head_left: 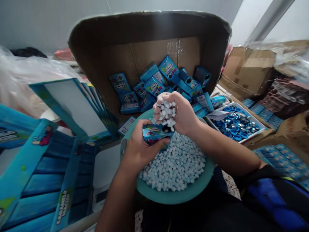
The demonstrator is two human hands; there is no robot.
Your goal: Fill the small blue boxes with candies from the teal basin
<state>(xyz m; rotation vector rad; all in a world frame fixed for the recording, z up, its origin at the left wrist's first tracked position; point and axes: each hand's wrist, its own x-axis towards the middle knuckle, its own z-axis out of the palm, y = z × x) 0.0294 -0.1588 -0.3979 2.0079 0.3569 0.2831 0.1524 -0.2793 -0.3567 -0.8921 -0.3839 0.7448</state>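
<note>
My left hand (pixel 142 148) is wrapped round a small blue candy box (pixel 154 132), held on its side over a green basin (pixel 169 197). A dark round hole with something white in it shows near the box's right end. Just above that end, my right hand (pixel 184 112) is cupped round a heap of small pale candies (pixel 166 111), some at the edge of the box. Below both hands, the basin is full of loose pale blue and white candies (pixel 176 164).
Behind the basin, a large cardboard carton (pixel 116 51) holds several blue candy boxes (pixel 154 86). Blue display trays (pixel 41 174) stand at left beside a white scale (pixel 106 167). At right are a white tray (pixel 249 137) of blue caps (pixel 236 124) and a brown carton (pixel 251 67).
</note>
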